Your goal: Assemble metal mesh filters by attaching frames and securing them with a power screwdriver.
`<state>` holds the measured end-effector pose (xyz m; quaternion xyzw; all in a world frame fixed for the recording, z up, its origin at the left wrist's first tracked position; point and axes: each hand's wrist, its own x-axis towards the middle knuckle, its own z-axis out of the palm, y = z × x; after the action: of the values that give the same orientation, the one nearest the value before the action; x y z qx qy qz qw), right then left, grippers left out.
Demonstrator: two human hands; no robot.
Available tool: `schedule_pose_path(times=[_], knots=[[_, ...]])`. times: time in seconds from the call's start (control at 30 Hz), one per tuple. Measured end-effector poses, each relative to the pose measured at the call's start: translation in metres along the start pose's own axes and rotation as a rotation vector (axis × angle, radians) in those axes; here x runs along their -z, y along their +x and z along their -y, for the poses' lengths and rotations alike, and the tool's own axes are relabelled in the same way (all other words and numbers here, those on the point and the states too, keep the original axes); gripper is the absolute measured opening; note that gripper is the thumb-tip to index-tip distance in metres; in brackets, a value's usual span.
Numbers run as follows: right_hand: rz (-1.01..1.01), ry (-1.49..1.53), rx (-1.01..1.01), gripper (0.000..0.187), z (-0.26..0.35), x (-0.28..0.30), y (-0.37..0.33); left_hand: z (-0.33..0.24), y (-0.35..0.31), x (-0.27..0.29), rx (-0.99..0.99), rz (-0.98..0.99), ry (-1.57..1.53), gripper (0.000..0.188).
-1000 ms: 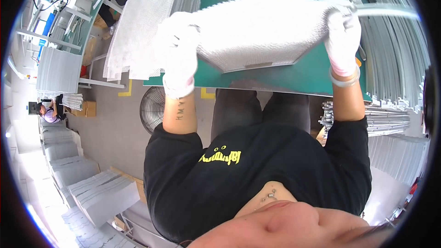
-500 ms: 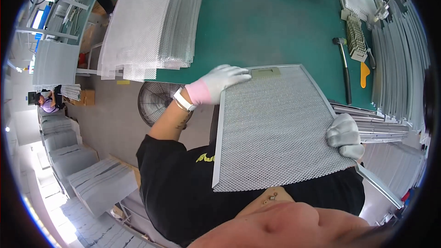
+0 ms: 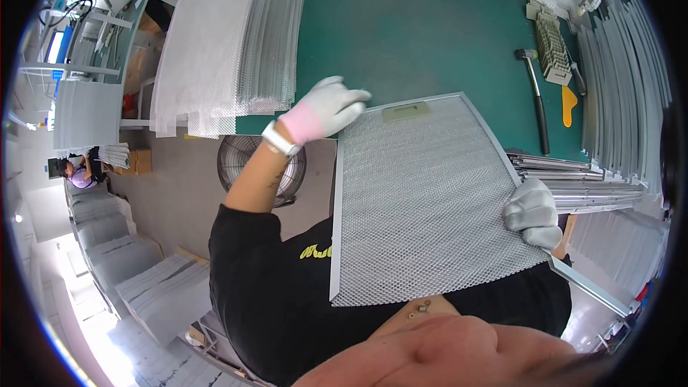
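Note:
A silver mesh filter panel (image 3: 423,208) lies tilted between the table and my body. Metal frame strips line its left, far and right edges, while the near mesh edge is bare. A small greenish-tan handle plate (image 3: 405,111) sits near the far edge. My right hand (image 3: 532,213), in a whitish glove, is closed round the panel's right edge. From under that hand the right frame strip (image 3: 591,287) sticks out past the mesh, angled away. My left hand (image 3: 326,109), in a white glove with a pink cuff, hovers by the far left corner, fingers apart, holding nothing.
On the green table (image 3: 408,36) stand mesh sheet stacks (image 3: 215,50). A hammer (image 3: 536,100), an orange scraper (image 3: 568,106) and a row of small plates (image 3: 552,46) lie right. Metal strips (image 3: 573,179) are stacked below. A floor fan (image 3: 261,168) stands left.
My left hand has lifted off the panel's far left corner and shifted slightly left and away, its fingers spreading. My right hand keeps its hold on the right edge.

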<state>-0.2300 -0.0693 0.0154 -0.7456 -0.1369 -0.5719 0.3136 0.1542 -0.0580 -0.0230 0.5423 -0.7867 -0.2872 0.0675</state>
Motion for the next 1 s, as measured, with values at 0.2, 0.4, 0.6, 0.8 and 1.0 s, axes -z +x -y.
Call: schedule_pose_path(times=[0.2,0.4,0.6,0.8,1.0], knots=[[0.074,0.141,-0.032,0.026,-0.002,0.001,-0.005,-0.032,0.1,-0.059,-0.424,0.125,-0.222,0.058],[-0.051,0.105,-0.036,0.027,-0.002,-0.001,-0.008,-0.031,0.113,-0.054,-0.344,0.216,-0.348,0.05],[-0.063,0.126,0.03,0.023,-0.011,-0.001,-0.001,-0.052,0.085,-0.025,-0.136,0.092,-0.09,0.04],[0.031,-0.118,-0.142,0.011,0.001,0.017,0.021,-0.056,0.023,0.013,-0.22,0.052,-0.493,0.046],[0.003,-0.095,-0.354,0.028,-0.058,0.026,0.08,-0.089,-0.065,0.054,-0.836,-0.858,-0.495,0.044]])
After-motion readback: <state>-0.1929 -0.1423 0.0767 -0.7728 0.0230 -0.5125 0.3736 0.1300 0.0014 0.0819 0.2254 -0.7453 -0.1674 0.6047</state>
